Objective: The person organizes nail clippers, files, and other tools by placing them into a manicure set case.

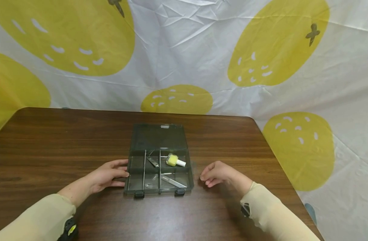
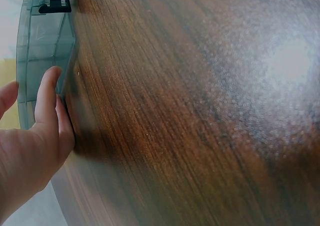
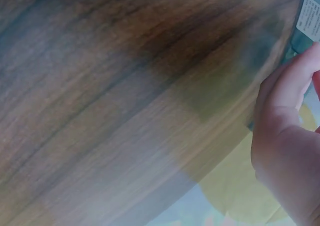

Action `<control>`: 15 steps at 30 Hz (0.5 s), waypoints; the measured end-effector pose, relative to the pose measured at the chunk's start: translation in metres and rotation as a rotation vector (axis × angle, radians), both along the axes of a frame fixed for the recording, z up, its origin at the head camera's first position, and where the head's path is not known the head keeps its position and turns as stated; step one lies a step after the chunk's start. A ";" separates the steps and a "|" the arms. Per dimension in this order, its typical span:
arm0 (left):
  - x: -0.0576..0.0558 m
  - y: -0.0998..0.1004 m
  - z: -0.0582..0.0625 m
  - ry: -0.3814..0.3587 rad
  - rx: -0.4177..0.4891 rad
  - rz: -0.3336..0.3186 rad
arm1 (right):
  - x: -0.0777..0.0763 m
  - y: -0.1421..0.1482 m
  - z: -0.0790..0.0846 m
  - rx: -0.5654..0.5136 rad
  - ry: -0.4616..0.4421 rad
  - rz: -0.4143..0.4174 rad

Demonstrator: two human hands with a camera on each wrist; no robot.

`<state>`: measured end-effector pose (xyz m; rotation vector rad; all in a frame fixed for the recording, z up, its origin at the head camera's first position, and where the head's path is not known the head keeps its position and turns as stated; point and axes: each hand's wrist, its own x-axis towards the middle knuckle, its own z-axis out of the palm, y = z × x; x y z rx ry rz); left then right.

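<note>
A smoky clear compartment box lies on the table with its lid laid back. In its compartments are a yellow nail polish bottle with a white cap, a nail clipper, a flat silvery strip and a small clear item too faint to identify. My left hand touches the box's left wall with its fingers spread. Just beyond the right wall, my right hand hovers apart from the box, its fingers loosely bent. I make out nothing held in it, though its fingertips are partly hidden.
The brown wooden table extends to both sides of the box. Behind it hangs a white cloth with yellow fruit shapes. Two dark latches stick out from the box's front edge.
</note>
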<state>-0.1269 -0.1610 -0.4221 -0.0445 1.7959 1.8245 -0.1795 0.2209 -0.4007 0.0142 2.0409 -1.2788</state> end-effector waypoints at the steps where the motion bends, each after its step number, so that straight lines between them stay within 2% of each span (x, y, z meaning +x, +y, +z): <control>1: 0.000 0.000 0.000 0.001 0.000 -0.001 | -0.001 0.000 0.000 -0.014 -0.011 -0.003; 6: -0.001 0.000 -0.001 -0.002 0.001 0.002 | -0.004 0.001 0.004 -0.077 -0.060 -0.003; 15: -0.001 0.000 -0.003 0.000 0.000 -0.003 | -0.009 -0.007 0.014 -0.120 -0.079 0.014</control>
